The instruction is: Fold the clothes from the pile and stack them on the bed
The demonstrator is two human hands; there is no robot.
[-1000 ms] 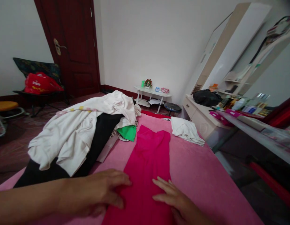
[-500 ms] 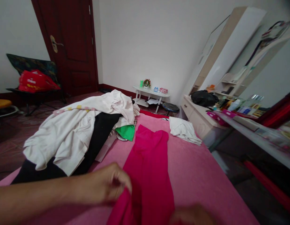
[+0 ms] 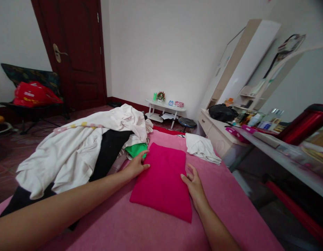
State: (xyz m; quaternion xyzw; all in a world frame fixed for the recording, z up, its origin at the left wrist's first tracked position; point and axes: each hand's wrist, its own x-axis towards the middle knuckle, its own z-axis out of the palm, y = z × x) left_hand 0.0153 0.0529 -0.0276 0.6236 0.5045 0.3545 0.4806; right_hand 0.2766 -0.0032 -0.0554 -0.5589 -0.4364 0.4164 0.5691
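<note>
A magenta garment (image 3: 162,179) lies folded in half on the pink bed cover (image 3: 224,205). My left hand (image 3: 136,165) rests at its far left corner, fingers stretched along the edge. At the garment's right edge lies my right hand (image 3: 194,183), fingers extended and flat on the cover. Neither hand grips the cloth. Just left of my left hand lies a green piece of clothing (image 3: 135,150) beside a heap of white and black clothes (image 3: 77,153).
A folded white garment (image 3: 200,148) lies at the bed's far right. Beyond it stands a dresser (image 3: 216,130) with a black bag and bottles. A small white table (image 3: 165,108), a stool (image 3: 187,122) and a dark red door (image 3: 72,52) are at the far wall.
The long magenta garment has been folded over on itself away from me into a short rectangle. Both hands moved forward to its far edges and opened flat.
</note>
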